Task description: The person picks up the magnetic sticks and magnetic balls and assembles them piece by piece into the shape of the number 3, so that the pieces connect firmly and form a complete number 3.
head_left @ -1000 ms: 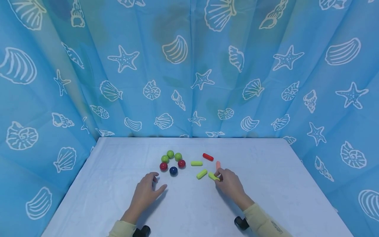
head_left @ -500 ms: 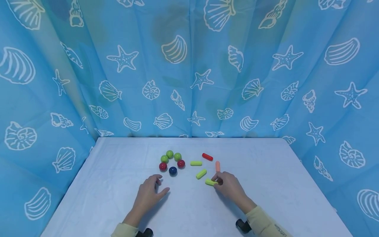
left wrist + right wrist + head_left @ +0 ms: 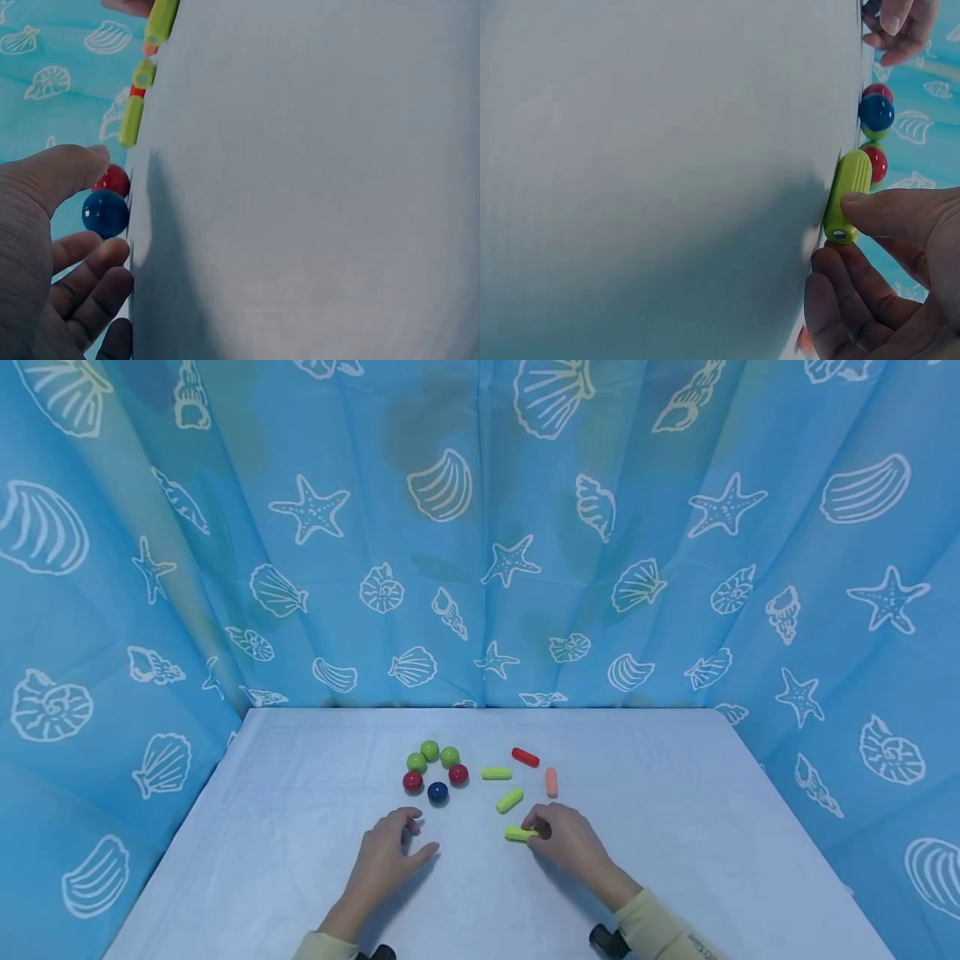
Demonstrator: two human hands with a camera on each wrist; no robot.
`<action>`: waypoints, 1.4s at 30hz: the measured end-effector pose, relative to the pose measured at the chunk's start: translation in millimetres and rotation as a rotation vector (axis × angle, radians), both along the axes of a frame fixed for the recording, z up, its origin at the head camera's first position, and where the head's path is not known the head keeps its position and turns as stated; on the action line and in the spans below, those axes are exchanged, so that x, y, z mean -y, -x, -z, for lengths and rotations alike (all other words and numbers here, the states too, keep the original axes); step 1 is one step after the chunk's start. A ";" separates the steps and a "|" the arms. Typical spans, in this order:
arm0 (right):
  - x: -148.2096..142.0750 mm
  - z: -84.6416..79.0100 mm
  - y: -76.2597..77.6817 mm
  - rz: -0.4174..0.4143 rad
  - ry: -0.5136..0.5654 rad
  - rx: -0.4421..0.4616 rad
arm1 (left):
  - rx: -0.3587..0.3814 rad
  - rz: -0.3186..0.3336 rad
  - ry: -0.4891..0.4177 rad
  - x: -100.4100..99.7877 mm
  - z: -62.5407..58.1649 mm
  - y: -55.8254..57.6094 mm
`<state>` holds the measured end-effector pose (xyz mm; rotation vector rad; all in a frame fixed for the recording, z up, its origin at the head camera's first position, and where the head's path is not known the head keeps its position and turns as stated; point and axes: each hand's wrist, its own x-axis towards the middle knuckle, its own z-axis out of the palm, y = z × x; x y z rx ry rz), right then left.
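Well, the biggest thing is the blue curtain [image 3: 480, 618] with white sea shells on it, hung at twelve o'clock and round the sides, maybe to hide the room. Next is the white table [image 3: 675, 802], flat, which helps round things stay put. The left hand [image 3: 386, 853] is at seven o'clock from the balls and holds nothing; its thumb is apart from its loosely bent fingers, perhaps to keep out of the way. The right hand [image 3: 567, 841] pinches a green stick [image 3: 517, 833] by its right end, thumb on one side and fingers on the other, likely so it won't slip. That stick is at six o'clock in the stick group and points to nine; I can't tell if it touches the table. A second green stick [image 3: 510, 801] lies at eight, a third green stick [image 3: 497, 773] at ten, the red stick [image 3: 526, 757] at twelve and the pink stick [image 3: 552, 782] near three, all apart, so fingers can fit between. The balls make a smaller ring, close together, perhaps so none roll off: green balls [image 3: 430, 750] at ten, twelve and two, red balls [image 3: 413, 782] at three and eight, and the blue ball [image 3: 438, 792] at six.
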<state>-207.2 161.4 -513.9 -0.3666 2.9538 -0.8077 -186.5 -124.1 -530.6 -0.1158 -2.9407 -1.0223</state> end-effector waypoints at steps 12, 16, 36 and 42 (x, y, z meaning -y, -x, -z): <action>14.3 0.3 -3.7 -0.007 -0.004 0.071 | -0.026 0.045 -0.008 -9.6 1.1 -5.0; 20.2 -1.4 -4.3 -0.014 -0.003 0.090 | -0.028 0.062 -0.009 -12.1 2.0 -6.4; 44.8 -4.4 -9.6 -0.091 -0.002 0.103 | -0.007 0.129 0.012 -28.6 5.5 -10.9; 49.2 -4.2 -9.3 -0.114 0.008 0.101 | -0.031 0.150 -0.013 -29.5 5.8 -11.7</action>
